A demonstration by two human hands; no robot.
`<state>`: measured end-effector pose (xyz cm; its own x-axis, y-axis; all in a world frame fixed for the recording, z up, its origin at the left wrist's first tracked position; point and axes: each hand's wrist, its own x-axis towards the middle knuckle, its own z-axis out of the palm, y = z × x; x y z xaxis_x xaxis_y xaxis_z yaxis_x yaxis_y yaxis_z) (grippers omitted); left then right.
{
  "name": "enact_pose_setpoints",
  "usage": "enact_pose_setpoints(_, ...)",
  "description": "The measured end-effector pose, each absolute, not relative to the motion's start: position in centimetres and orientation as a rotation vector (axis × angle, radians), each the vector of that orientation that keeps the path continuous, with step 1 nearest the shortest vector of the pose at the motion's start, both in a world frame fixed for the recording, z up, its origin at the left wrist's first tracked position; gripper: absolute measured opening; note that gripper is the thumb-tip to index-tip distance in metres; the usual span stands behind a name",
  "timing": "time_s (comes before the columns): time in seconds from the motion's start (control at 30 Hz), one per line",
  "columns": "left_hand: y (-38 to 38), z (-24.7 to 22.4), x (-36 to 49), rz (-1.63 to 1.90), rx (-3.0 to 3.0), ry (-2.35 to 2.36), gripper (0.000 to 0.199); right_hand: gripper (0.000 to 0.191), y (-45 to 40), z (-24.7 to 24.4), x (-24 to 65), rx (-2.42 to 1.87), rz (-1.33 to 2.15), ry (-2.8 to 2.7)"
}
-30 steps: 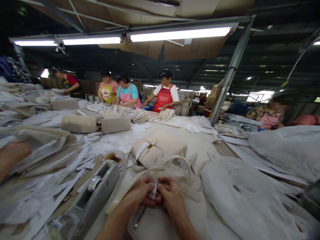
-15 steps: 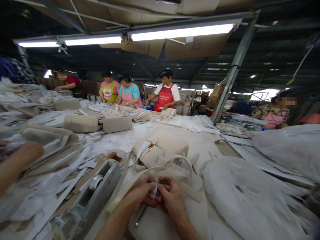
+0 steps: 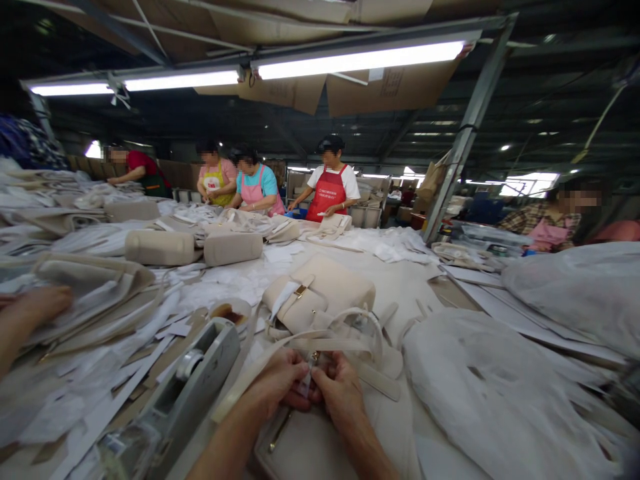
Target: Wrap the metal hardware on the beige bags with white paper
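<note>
Both my hands meet over a cream handbag [image 3: 305,450] lying close to me, with a gold zip along it. My left hand [image 3: 277,380] is closed, pinching a small translucent strip [image 3: 306,383] that looks like film or tape. Closed on the same strip from the other side is my right hand [image 3: 345,397]. Just above the fingertips sits a gold metal fitting [image 3: 315,357], which the strip touches or nearly touches. A pale strap [image 3: 293,340] arches past my left hand. Behind it rests a second cream handbag [image 3: 345,287] with a buckled flap.
A grey tape dispenser [image 3: 200,380] stands left of my hands. At far left, a co-worker's hand [image 3: 45,303] reaches over bag pieces. White plastic wrapping [image 3: 490,387] is heaped at right. Several co-workers stand across the table, behind more bags [image 3: 233,249].
My hands stay in nearly the same place, fingers shifting slightly on the strip. The co-worker's hand at left has moved a little left. The view has shifted slightly.
</note>
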<state>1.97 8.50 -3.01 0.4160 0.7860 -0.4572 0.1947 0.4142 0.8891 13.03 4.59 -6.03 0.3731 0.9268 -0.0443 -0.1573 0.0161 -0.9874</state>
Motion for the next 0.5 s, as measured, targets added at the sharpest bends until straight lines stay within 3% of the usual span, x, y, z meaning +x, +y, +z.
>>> enact_pose_setpoints(0.3,8.8,-3.1,1.9,0.489,1.07,1.077,0.011,0.038,4.5,-5.6,13.1,-1.323,0.977,-0.809)
enact_pose_setpoints(0.5,8.8,-3.3,1.8,0.475,1.098,1.066,0.005,0.062,3.2,-3.6,13.4,-1.315,1.198,-0.873)
